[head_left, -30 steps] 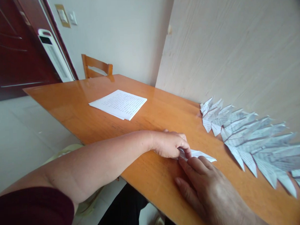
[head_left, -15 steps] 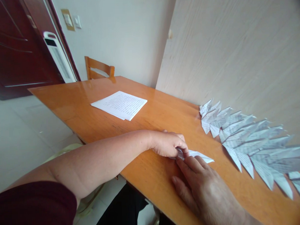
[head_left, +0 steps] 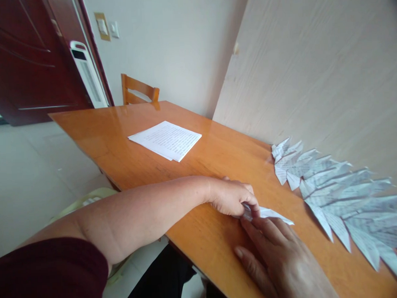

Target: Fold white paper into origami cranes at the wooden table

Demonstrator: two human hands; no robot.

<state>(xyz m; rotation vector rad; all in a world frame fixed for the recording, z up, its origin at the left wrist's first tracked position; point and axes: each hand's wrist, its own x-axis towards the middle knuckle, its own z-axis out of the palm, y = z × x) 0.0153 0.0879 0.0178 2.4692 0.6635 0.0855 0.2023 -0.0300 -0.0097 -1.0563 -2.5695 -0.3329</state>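
A slim folded piece of white paper [head_left: 274,214] lies on the wooden table under both of my hands. My left hand [head_left: 234,197] is bent over its left end, the fingers curled down and gripping it. My right hand [head_left: 280,250] rests against the near side of the paper with its fingers stretched forward and pressed on it. The thumb of that hand stands apart on the tabletop. Most of the paper's left part is hidden under my fingers.
A stack of printed sheets [head_left: 167,140] lies farther back on the table [head_left: 224,150]. Along the right edge, by a pale panel [head_left: 313,66], stands a long row of folded paper pieces [head_left: 346,187]. A wooden chair [head_left: 139,88] is behind the far edge.
The whole view has shifted a little, so the table and hands appear farther right. Both hands stay at the folded paper, with hardly any movement against it.
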